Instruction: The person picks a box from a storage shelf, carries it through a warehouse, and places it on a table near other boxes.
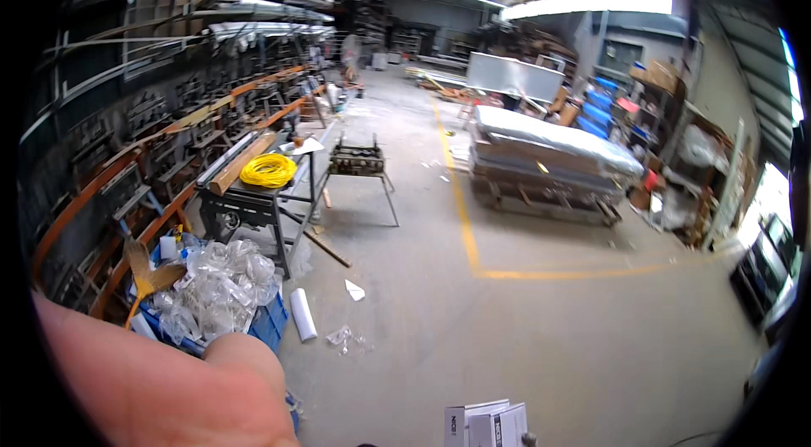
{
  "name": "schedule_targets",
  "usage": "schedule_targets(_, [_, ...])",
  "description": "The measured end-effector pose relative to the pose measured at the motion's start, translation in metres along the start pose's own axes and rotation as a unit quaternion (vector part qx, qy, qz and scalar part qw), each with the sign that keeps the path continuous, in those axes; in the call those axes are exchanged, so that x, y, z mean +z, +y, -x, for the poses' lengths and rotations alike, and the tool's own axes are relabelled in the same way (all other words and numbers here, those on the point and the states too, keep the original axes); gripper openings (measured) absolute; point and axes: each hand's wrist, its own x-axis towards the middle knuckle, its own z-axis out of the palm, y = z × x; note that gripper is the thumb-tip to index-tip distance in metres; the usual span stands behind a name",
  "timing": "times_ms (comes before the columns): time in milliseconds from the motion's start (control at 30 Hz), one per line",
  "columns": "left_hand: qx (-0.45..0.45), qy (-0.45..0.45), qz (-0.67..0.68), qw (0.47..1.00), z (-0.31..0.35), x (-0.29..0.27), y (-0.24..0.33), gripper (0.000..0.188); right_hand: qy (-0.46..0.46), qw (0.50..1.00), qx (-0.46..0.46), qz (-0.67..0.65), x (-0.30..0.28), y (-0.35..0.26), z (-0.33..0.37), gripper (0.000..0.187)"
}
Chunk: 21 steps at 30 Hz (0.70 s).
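Observation:
My left hand [182, 388] fills the lower left corner, very close and partly cut off by the picture's edge. A rounded part of it, perhaps the thumb, shows, but the other fingers are hidden, so its grip cannot be made out. Behind it stands a blue bin [269, 322] heaped with crumpled clear plastic bags [221, 282]. White cardboard boxes [486, 426] show at the bottom edge, with a small grey rounded thing beside them that I cannot make out. My right hand is outside the picture.
A black workbench [245, 209] bears a coil of yellow hose or cable [269, 170]. Racks [182, 139] line the left wall. A white roll [302, 315] and plastic scraps [345, 337] lie on the floor. A wrapped stack [549, 151] stands right of a yellow floor line [463, 223].

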Motion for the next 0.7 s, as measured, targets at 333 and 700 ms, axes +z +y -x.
schedule_targets(333, [0.03, 0.007, -0.092, 0.995, 0.184, 0.115, -0.231, 0.076, -0.026, 0.986, 0.12, 0.113, 0.116, -0.245, -0.347, 0.065])
schedule_targets(700, [0.015, 0.037, -0.006, 0.999, 0.419, 0.347, -0.56, 0.073, 0.006, 0.998, 0.058, 0.029, 0.154, -0.491, -0.589, 0.064])
